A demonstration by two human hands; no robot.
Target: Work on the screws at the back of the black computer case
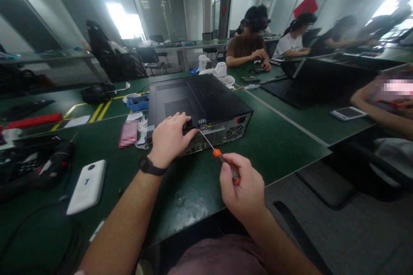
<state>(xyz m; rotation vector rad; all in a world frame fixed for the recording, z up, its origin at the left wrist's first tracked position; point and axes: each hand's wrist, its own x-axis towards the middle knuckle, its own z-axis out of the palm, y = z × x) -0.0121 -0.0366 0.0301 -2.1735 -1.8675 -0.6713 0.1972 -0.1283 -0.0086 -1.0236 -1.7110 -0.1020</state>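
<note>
A black desktop computer case (209, 94) lies on its side on the green table, its rear panel with the round fan grille (235, 131) turned toward me. My right hand (243, 182) is wrapped round the orange and grey handle of a screwdriver (218, 154). The thin shaft points up and left, its tip at the case's rear upper edge. My left hand (171, 135) lies on the near left corner of the case with fingers stretched and the thumb close to the screwdriver's tip. Whether a screw sits under the tip is too small to tell.
Left of the case are a blue tray (138, 103), a white power bank (87, 187) and a dark bag with cables (32, 163). Another black case (335, 77) and a white phone (348, 113) lie to the right. Several people sit at the table beyond.
</note>
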